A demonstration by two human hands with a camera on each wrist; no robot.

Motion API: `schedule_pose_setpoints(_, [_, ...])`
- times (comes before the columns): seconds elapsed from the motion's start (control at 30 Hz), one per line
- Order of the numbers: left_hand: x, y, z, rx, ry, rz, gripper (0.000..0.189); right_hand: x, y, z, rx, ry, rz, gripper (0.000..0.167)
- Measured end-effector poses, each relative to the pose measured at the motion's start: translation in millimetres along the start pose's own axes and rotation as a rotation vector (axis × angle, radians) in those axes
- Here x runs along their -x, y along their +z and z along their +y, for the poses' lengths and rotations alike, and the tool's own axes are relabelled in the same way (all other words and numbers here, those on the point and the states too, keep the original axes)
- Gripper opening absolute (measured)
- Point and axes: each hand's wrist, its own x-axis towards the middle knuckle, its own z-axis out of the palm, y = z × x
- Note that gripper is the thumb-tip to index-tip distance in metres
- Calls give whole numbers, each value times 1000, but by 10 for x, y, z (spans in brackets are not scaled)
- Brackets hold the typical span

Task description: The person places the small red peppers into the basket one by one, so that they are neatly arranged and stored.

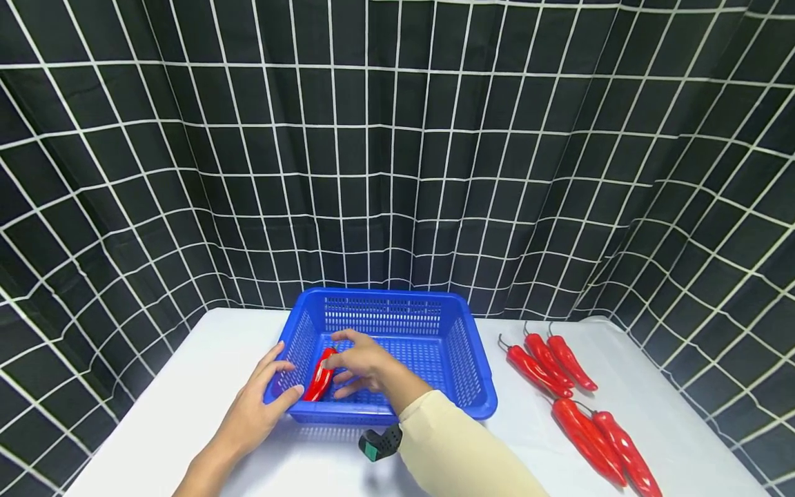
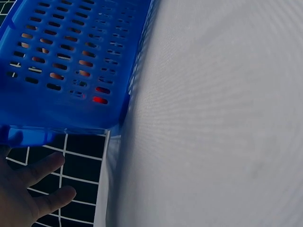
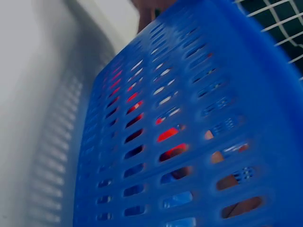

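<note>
A red chili pepper (image 1: 319, 381) lies along the left side inside a blue plastic basket (image 1: 464, 359). My right hand (image 1: 366, 362) reaches over the front rim into the basket, fingers spread, a fingertip at the pepper's upper part. At the basket's front left corner, my left hand (image 1: 263, 397) rests with its thumb and fingers spread at the rim. Its fingers look straight in the left wrist view, beside the basket wall (image 2: 57, 106). Through the slots of the basket wall (image 3: 270, 142), the right wrist view gives only glimpses of red pepper and fingers.
Several more red chili peppers (image 1: 584, 442) lie on the white table (image 1: 155, 414), right of the basket. A black curtain (image 1: 385, 152) with a white grid stands behind and at both sides. A black band with a green patch (image 1: 370, 451) hangs at my right wrist.
</note>
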Motion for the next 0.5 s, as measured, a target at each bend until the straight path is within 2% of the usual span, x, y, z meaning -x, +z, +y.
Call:
schedule_pose_setpoints(0.23, [-6, 7, 0, -7, 2, 18, 35, 88, -55, -61, -129, -104, -76, 58])
schedule_pose_setpoints(0.5, [15, 26, -25, 0, 21, 41, 32, 305, -173, -77, -329, -234, -129, 59])
